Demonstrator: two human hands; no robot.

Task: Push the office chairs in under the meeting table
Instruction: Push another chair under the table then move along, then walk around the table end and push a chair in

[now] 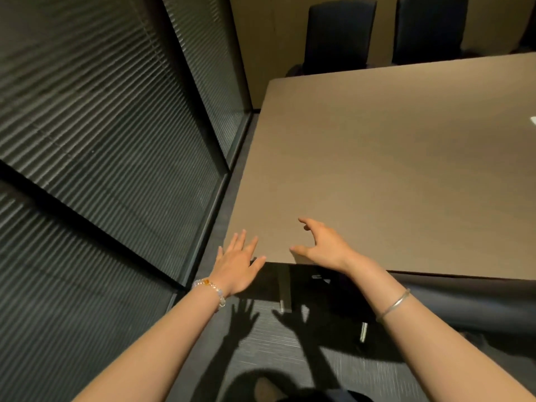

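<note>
The brown meeting table [391, 158] fills the right of the head view, its near corner in front of me. Two dark office chairs stand along its far side: one chair [339, 33] near the far left corner and a second chair [429, 27] to its right, both backs upright close to the table edge. A dark chair back [470, 306] shows at the table's near edge, lower right. My left hand [237, 265] hovers open over the near corner, fingers spread. My right hand [324, 245] is open above the table's near edge, fingers curved, holding nothing.
A glass wall with dark slatted blinds [101, 140] runs along the left, leaving a narrow strip of floor beside the table. Grey carpet [261, 349] lies below my arms. A metal table leg [284, 288] stands under the near corner. A small white object [533, 120] lies at the table's right edge.
</note>
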